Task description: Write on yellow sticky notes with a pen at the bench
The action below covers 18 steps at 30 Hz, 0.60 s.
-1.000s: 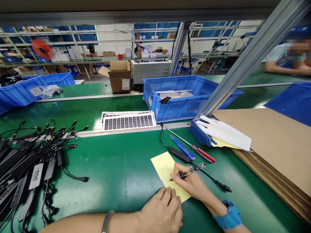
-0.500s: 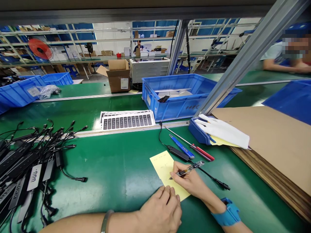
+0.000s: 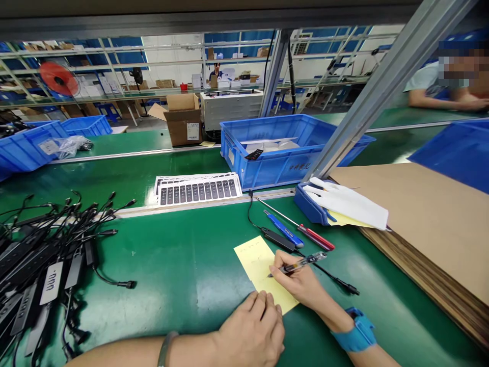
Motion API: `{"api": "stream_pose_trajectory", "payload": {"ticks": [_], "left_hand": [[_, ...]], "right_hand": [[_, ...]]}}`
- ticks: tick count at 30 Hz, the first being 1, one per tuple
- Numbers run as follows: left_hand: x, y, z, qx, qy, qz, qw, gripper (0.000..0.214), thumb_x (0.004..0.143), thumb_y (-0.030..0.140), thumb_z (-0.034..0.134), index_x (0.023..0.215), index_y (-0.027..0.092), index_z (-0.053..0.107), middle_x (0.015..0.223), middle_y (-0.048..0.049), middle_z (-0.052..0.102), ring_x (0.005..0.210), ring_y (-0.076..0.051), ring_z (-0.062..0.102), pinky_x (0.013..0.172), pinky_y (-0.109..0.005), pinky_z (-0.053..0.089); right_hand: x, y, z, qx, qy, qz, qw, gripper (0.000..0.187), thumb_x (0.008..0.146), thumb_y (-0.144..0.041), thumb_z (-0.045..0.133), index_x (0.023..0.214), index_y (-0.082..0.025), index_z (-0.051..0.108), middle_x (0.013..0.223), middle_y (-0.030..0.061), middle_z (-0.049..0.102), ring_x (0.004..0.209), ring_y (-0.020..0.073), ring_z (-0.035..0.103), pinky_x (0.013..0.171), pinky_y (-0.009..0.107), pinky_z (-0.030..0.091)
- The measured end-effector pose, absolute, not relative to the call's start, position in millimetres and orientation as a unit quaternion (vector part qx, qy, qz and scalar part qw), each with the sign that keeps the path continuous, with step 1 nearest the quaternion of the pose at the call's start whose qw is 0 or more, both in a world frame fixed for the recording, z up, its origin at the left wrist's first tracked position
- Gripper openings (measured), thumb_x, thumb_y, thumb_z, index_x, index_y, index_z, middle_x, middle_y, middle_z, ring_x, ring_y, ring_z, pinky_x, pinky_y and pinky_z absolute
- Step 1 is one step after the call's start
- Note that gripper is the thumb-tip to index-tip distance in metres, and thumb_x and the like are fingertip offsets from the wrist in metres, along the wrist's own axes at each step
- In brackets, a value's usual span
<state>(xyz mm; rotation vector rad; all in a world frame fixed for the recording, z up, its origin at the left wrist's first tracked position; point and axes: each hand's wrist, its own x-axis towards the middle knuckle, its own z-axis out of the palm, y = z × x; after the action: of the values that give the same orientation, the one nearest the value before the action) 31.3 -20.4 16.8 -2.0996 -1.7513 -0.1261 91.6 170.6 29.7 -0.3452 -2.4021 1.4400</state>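
Note:
A clear-barrelled black pen (image 3: 305, 261) is pinched in my right hand (image 3: 298, 283), its tip on a yellow paper sheet (image 3: 248, 252) that bears faint handwriting. My left hand (image 3: 252, 326) lies over the sheet's lower edge, palm down, fingers lightly bent and side by side, with nothing visible in its grasp. Just beyond the sheet lies a black cable with a slim controller box (image 3: 280, 239), its lower lead passing behind my right hand. A blue utility knife (image 3: 283, 229) and a red-handled screwdriver (image 3: 315, 237) lie alongside it.
Black corded units (image 3: 51, 283) are heaped at left. Printed label sheets (image 3: 198, 192) lie before a blue crate (image 3: 267, 171). White gloves (image 3: 351, 206) rest on a small blue bin (image 3: 311, 206) beside stacked cardboard (image 3: 420, 219). A slanted metal post (image 3: 382, 102) rises at right; a person (image 3: 428, 84) sits beyond.
The pen tip has moved slightly up and to the right on the yellow paper. My left hand stays on the sheet. The whole view has shifted slightly.

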Motion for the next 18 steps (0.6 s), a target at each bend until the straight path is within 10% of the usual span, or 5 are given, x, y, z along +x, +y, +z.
{"api": "stream_pose_trajectory", "payload": {"ticks": [18], "left_hand": [[29.5,-20.6,23.9,-0.747,-0.638,-0.047,0.179,0.047,0.100,0.039,0.038,0.127,0.004,0.054,0.122,-0.0175,0.063,0.114,-0.027,0.058,0.100,-0.037,0.037]], "right_hand": [[92.4,173.0,30.1,-0.119,-0.834,0.518,0.147,0.032,0.084,-0.037,0.056,0.062,-0.022,0.038,0.056,-0.0042,0.036,0.052,0.0122,0.033,0.051,0.027,0.028]]}}
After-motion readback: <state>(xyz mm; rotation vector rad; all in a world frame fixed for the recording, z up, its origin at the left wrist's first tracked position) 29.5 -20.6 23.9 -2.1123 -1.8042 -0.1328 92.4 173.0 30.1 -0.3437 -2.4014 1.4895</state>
